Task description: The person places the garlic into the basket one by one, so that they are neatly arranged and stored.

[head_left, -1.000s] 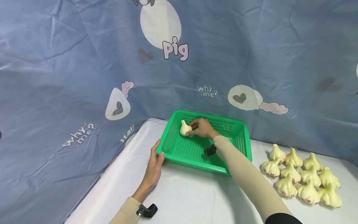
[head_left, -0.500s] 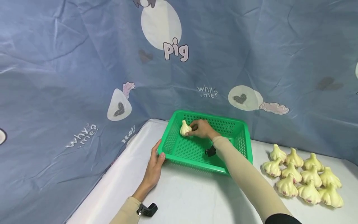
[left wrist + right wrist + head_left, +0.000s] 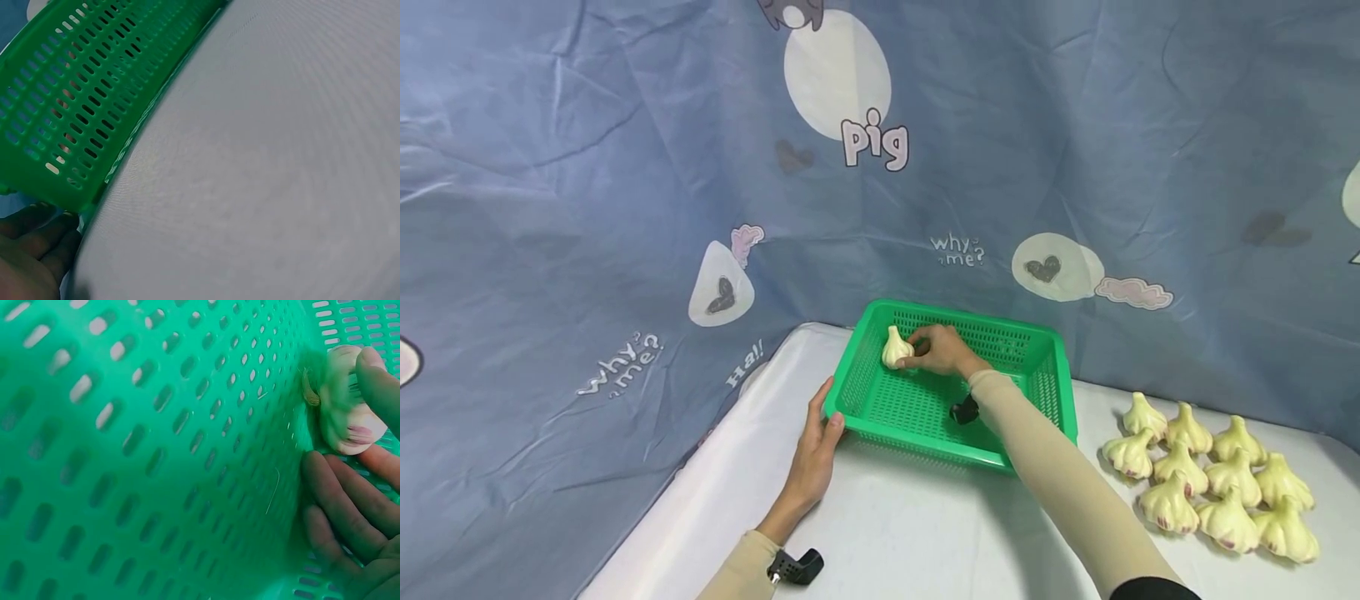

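Note:
A garlic bulb point(image 3: 895, 349) stands stem up inside the left end of the green plastic basket point(image 3: 917, 446). My right hand point(image 3: 942, 350) reaches into the basket and holds this bulb by its right side. In the right wrist view the thumb lies on one side of the garlic bulb point(image 3: 350, 403) and a finger on the other, while the remaining fingers point(image 3: 350, 500) spread beside it. My left hand point(image 3: 812, 458) grips the basket's near left corner, thumb at the front and fingers along the left side. The left wrist view shows those fingers point(image 3: 47, 240) against the basket's lower edge.
Several more garlic bulbs point(image 3: 1228, 475) stand in close rows on the white-covered table point(image 3: 925, 533), right of the basket. A blue printed cloth point(image 3: 955, 183) rises behind the table and down its left side. The basket's far side stands near this cloth.
The whole head view has shifted down slightly. Both hands keep their places on the basket and the garlic bulb, with no clear movement.

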Demonstrator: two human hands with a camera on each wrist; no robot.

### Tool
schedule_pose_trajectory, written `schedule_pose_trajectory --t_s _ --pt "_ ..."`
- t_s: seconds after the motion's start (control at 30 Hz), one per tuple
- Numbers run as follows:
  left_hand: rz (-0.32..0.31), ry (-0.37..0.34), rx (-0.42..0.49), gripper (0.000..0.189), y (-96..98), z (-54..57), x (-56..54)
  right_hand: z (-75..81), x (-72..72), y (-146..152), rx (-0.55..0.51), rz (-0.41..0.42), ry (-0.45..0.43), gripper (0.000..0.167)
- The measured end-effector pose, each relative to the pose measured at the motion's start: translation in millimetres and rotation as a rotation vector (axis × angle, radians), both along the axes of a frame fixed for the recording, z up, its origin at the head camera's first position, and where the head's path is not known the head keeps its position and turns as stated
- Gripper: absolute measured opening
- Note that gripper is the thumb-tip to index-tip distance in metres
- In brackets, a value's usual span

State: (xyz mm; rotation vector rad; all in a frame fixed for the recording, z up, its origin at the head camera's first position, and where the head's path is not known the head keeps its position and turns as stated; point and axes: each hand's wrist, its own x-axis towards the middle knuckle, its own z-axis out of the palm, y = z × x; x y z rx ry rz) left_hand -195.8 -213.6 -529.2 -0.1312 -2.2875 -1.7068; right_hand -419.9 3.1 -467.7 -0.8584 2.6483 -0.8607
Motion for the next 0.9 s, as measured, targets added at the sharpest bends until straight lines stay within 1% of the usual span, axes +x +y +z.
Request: schedule_pose_trajectory --t_s 0.33,0.4,0.57,0.73,0.8,0.9 --pt "-0.011 -0.018 0.006 0.059 0.2 3.4 3.3 1.5 1.5 1 0.020 -0.004 -0.046 0.062" --pt "-0.005 -0.017 0.005 0.059 -0.4 3.1 4.5 3.2 1.8 0 0.029 0.003 -0.052 0.063" --pt "-0.001 -0.019 0.000 0.060 3.1 1.1 6.6 8.7 2.0 9 0.063 0.028 -0.053 0.066" --pt "-0.004 -0.017 -0.014 0.060 3.7 2.5 6.0 22.3 2.3 23 0.056 0.027 -0.058 0.066" --pt "-0.003 -0.013 -0.017 0.060 2.4 3.0 5.2 31.6 4.0 31 0.035 0.027 -0.072 0.066" --pt "0.002 -0.011 -0.018 0.060 -1.3 3.1 5.0 50.9 8.9 43 0.008 0.045 -0.070 0.065"
